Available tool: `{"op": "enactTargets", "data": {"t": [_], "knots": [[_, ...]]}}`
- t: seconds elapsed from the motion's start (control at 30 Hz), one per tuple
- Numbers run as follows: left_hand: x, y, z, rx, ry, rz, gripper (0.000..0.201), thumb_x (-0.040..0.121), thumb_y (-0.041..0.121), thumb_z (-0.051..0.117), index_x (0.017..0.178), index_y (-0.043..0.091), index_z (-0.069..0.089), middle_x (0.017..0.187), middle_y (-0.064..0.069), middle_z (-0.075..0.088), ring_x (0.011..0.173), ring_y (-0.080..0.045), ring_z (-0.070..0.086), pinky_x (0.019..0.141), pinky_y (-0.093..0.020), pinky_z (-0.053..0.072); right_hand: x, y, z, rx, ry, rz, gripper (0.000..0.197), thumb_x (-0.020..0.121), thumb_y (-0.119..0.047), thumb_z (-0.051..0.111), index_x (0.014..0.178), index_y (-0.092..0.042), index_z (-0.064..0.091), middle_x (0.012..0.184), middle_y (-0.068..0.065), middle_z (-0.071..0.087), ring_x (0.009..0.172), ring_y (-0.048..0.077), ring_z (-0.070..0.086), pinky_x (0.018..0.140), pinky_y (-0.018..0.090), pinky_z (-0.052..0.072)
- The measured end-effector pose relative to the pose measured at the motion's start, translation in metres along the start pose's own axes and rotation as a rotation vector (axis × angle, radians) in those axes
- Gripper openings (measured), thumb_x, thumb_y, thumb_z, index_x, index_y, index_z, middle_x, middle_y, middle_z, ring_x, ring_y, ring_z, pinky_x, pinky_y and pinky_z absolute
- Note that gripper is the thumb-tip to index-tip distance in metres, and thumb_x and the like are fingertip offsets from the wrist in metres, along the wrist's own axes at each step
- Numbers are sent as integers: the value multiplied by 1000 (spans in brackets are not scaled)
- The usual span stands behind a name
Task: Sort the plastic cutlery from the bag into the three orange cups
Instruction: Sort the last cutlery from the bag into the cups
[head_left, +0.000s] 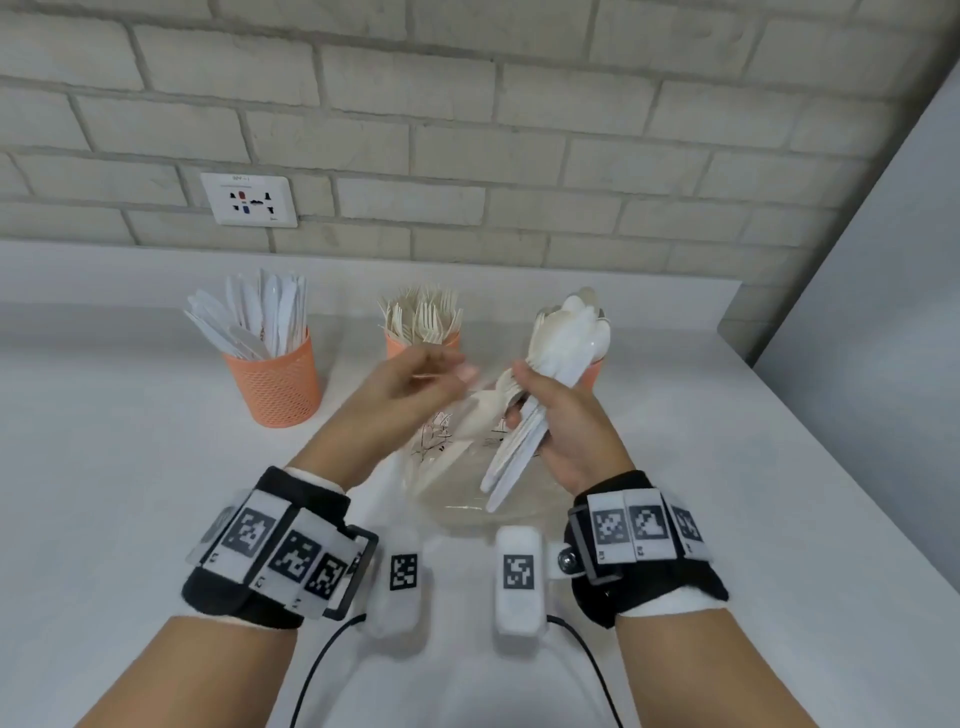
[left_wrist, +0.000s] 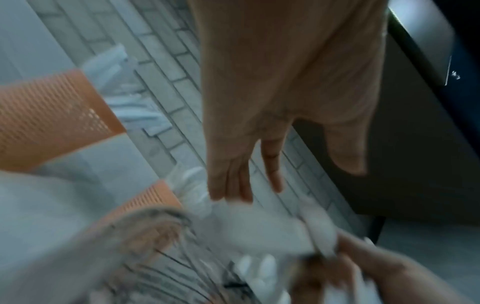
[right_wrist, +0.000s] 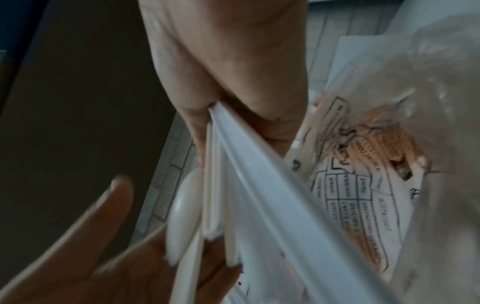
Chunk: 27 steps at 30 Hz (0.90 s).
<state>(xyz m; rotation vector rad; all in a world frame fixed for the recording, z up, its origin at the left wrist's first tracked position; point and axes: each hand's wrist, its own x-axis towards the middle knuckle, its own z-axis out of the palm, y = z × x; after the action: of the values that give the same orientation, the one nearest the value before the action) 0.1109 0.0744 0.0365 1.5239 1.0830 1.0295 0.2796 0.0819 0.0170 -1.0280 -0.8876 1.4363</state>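
My right hand grips a bundle of white plastic spoons by the handles, bowls pointing up and away, over the clear printed bag on the counter. In the right wrist view the spoon handles run from the curled fingers, with the bag to the right. My left hand hovers beside the bundle with straight fingers and holds nothing. Three orange mesh cups stand behind: the knife cup, the fork cup, and the spoon cup, largely hidden behind the bundle.
The white counter ends at a brick wall with a socket plate. Its right edge runs diagonally beside a grey panel. Bare counter lies left of the knife cup and to the right of the bag.
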Motion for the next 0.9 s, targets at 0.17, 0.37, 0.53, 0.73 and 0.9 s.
{"op": "enactTargets", "data": {"t": [0.17, 0.37, 0.53, 0.73, 0.9], "knots": [[3, -3, 18, -63, -305, -89, 54, 81, 17, 68, 122, 38, 40, 112, 11, 62, 98, 0, 63, 73, -13, 52, -4, -1, 23, -205, -141, -40, 17, 90, -28, 57, 92, -14, 67, 88, 8, 71, 84, 21, 69, 74, 34, 57], [-1, -11, 22, -69, -306, -85, 7, 91, 9, 55, 93, 9, 62, 77, -4, 69, 72, -11, 67, 69, -19, 53, -2, -1, 20, -401, -79, -75, 30, 85, -39, 62, 96, -11, 67, 85, 12, 71, 73, 29, 67, 55, 33, 53], [2, -18, 18, -277, -193, -119, 12, 90, 3, 53, 96, 9, 60, 70, -3, 66, 63, -14, 62, 64, -23, 53, 1, 4, 17, -346, 14, -153, 23, 88, -20, 61, 103, -3, 59, 76, 12, 65, 52, 21, 55, 51, 31, 47], [5, -23, 16, -393, -118, -174, 26, 89, 1, 53, 115, 5, 56, 89, -10, 69, 67, -17, 68, 61, -30, 58, 5, 5, 19, -456, 47, -245, 20, 90, -16, 57, 107, -6, 62, 91, 18, 68, 66, 18, 62, 70, 37, 55], [7, -25, 12, -431, -23, -158, 19, 88, 0, 55, 104, 8, 60, 83, -10, 68, 66, -18, 68, 61, -31, 59, 10, 6, 22, -447, 105, -261, 6, 92, -10, 53, 90, -14, 57, 82, 5, 63, 57, 9, 57, 59, 24, 51]]}}
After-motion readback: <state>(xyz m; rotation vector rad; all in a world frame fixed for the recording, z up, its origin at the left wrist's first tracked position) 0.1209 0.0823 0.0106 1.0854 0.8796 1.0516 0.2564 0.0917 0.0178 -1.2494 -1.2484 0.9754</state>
